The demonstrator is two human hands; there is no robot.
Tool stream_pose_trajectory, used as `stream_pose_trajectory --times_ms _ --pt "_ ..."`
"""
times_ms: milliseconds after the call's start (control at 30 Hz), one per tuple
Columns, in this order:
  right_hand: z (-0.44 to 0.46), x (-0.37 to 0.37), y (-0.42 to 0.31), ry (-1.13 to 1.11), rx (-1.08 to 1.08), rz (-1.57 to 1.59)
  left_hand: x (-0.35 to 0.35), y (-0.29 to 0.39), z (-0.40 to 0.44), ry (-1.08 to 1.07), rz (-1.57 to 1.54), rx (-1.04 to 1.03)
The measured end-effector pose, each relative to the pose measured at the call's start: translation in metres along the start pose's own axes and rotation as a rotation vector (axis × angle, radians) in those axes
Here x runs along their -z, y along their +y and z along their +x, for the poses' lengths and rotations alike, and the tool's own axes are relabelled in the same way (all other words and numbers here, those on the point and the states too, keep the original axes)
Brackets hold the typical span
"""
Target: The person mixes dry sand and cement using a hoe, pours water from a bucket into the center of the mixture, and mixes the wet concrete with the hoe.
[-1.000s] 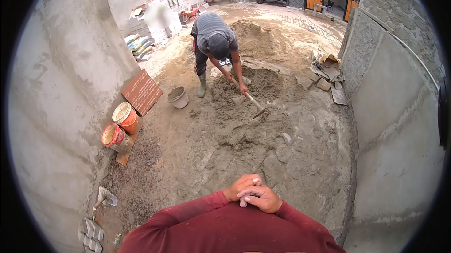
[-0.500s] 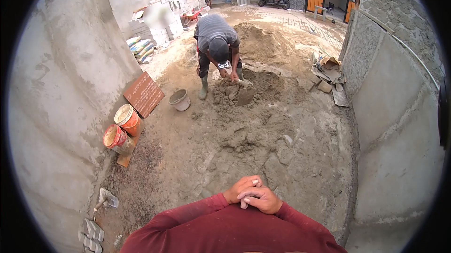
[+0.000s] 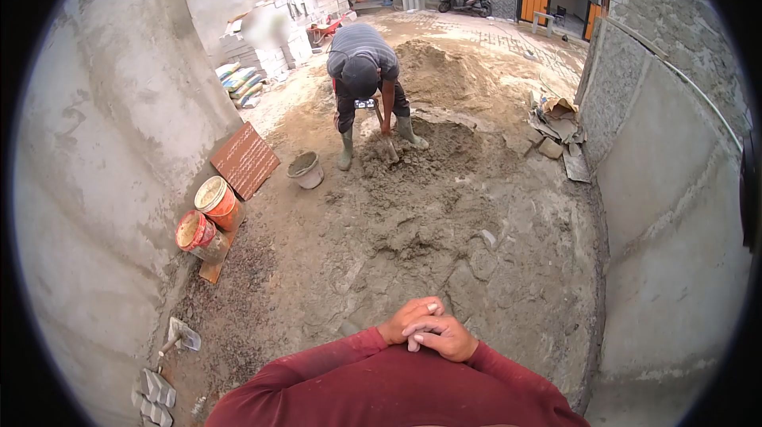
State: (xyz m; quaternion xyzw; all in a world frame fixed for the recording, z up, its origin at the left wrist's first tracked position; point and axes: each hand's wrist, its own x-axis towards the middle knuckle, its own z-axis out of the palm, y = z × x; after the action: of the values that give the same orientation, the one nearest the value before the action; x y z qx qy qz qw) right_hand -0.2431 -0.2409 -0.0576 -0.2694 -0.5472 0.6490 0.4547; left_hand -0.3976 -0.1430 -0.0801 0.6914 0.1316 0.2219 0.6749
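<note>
In the head view, the bare left hand (image 3: 410, 318) and bare right hand (image 3: 449, 339) are clasped together, no tool grasped. Ahead, wet grey mortar (image 3: 421, 228) is spread over the ground (image 3: 305, 244), partly flattened, partly left lumpy beneath a co-worker's (image 3: 361, 54) metal-bladed hoe (image 3: 391, 150).

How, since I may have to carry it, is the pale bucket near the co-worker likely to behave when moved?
The bucket will probably feel heavy for its size, since grey mix appears to fill much of it. It narrows towards its base, so a high push might tip it. The rough ground may hinder sliding.
</note>
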Motion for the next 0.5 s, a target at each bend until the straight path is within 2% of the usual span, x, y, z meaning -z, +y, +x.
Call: stream_pose_trajectory --times_ms 100,267,500 --pt "-0.001 0.002 -0.001 0.013 -0.011 0.003 -0.003 0.012 0.002 -0.010 0.068 -0.037" --pt "-0.001 0.003 -0.009 0.025 0.040 -0.094 -0.014 0.009 0.007 0.041 -0.172 0.053" --pt "-0.002 0.002 -0.004 0.034 -0.005 -0.037 -0.006 0.003 0.006 0.014 -0.136 0.113"
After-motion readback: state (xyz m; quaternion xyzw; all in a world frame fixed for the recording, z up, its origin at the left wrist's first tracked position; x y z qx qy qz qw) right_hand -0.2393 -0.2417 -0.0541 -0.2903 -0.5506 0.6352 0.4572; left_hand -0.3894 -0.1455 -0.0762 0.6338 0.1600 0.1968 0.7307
